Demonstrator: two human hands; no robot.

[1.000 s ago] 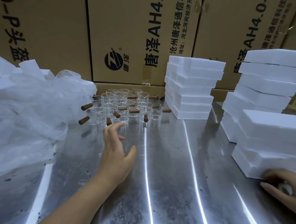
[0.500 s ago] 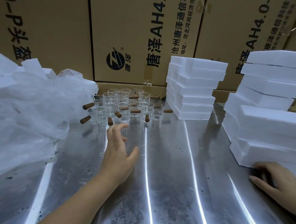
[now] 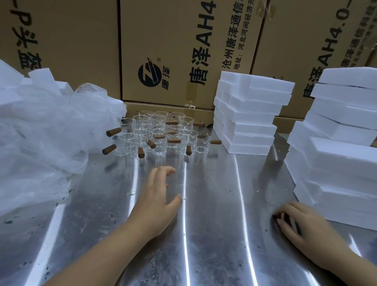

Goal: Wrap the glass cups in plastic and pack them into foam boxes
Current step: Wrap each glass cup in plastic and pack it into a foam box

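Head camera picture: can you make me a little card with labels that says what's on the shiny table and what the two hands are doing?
Surface: shiny metal table
Middle back: many small glass cups with brown wooden handles, none wrapped
Left side: heap of crumpled clear plastic
Right side and back: stacks of white foam boxes
Behind: big cardboard cartons
Left hand: open, reaching toward the cups, touching none
Right hand: fingers curled, beside the nearest foam stack; cannot tell if it holds anything

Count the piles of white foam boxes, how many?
3 piles: one right of the glass cups, a tall one far right, another in front of it. More foam may hide behind the plastic.
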